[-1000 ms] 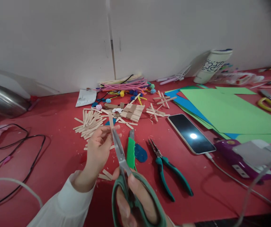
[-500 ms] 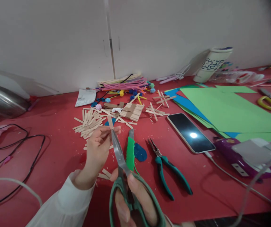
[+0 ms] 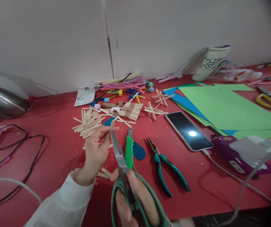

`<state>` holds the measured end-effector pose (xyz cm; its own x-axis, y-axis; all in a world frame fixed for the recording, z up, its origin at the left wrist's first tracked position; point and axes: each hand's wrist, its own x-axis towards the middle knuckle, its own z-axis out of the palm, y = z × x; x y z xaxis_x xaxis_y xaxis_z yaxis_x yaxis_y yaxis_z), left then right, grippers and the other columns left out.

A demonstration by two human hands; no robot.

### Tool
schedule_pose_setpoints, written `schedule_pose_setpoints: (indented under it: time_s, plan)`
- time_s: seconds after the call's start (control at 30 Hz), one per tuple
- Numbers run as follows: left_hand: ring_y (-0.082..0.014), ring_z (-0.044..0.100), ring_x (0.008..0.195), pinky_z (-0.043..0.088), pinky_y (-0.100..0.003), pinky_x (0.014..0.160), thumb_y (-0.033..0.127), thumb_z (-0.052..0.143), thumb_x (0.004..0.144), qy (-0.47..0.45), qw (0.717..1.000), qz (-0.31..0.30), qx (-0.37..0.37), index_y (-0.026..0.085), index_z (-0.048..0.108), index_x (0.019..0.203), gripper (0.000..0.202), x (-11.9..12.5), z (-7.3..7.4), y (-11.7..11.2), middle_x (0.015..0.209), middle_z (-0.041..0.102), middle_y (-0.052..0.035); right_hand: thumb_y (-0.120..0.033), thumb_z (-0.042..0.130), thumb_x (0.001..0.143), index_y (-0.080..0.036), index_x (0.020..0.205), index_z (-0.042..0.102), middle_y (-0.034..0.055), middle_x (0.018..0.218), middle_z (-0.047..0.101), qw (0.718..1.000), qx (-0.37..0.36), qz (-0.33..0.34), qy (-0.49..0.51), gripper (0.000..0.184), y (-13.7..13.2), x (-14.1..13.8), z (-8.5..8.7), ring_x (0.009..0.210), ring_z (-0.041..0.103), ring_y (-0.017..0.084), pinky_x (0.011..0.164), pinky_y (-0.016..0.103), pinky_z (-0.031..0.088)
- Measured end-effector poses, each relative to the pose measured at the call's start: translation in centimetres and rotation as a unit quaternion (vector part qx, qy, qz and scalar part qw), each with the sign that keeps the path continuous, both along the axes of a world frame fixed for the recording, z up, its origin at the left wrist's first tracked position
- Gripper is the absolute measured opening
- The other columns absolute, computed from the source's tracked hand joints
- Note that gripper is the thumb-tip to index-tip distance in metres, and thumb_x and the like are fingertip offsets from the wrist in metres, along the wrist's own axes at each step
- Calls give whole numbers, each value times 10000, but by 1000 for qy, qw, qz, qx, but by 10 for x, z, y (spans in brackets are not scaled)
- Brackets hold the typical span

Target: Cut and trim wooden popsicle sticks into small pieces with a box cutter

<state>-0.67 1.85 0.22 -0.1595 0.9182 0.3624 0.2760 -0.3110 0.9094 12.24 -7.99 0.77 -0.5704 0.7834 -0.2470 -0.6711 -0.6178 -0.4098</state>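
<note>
My left hand (image 3: 99, 146) pinches a short wooden craft stick (image 3: 112, 123) between thumb and fingers. Green-handled scissors (image 3: 119, 155) are in my right hand (image 3: 135, 198), its fingers through the loops. The blades are nearly together, and their tips meet the craft stick at my left fingertips. Just beyond the scissors lies a green-handled cutter (image 3: 129, 148) beside a blue oval piece (image 3: 139, 151). A heap of craft sticks (image 3: 88, 123) spreads behind my left hand, with a row of sticks laid side by side (image 3: 130, 111) to its right.
Teal-handled pliers (image 3: 160, 160) and a phone (image 3: 189, 130) on a white cable lie to the right. Coloured paper (image 3: 230, 107) covers the far right, near a cup (image 3: 210, 63). Pink pipe cleaners (image 3: 123, 85) lie along the wall. Black cable (image 3: 34, 157) loops at left.
The craft stick piece above the blade tips now looks shorter and tilts differently. My hands stay in nearly the same place, while the whole view has shifted slightly.
</note>
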Motion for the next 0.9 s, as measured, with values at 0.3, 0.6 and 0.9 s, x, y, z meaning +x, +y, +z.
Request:
schedule_pose_setpoints:
  time_s: [0.3, 0.6, 0.9]
  plan:
    - [-175, 682, 846, 542, -280, 753, 244, 564, 792, 16, 1000, 19, -17, 172, 606, 866, 111, 2, -1, -1, 881, 729, -56, -475, 526, 853, -191, 1054, 502, -78, 545, 492, 1000, -16, 13, -18, 349, -1, -1, -4, 351, 374, 5, 355, 117, 312]
    - [-182, 691, 817, 555, -296, 734, 266, 589, 775, -54, 998, 5, -38, 196, 545, 817, 93, 5, 0, -1, 849, 733, -54, -550, 609, 754, -185, 942, 508, -101, 489, 454, 998, 32, 17, -57, 422, 10, -6, -7, 302, 327, -1, 310, 117, 337]
    - [-183, 695, 703, 555, -286, 653, 340, 671, 712, -140, 986, -6, -93, 177, 530, 801, 233, 5, 9, -2, 794, 733, -67, -561, 561, 785, -158, 994, 510, -90, 469, 468, 996, 60, 4, -67, 457, 13, -7, -13, 290, 346, 11, 291, 113, 326]
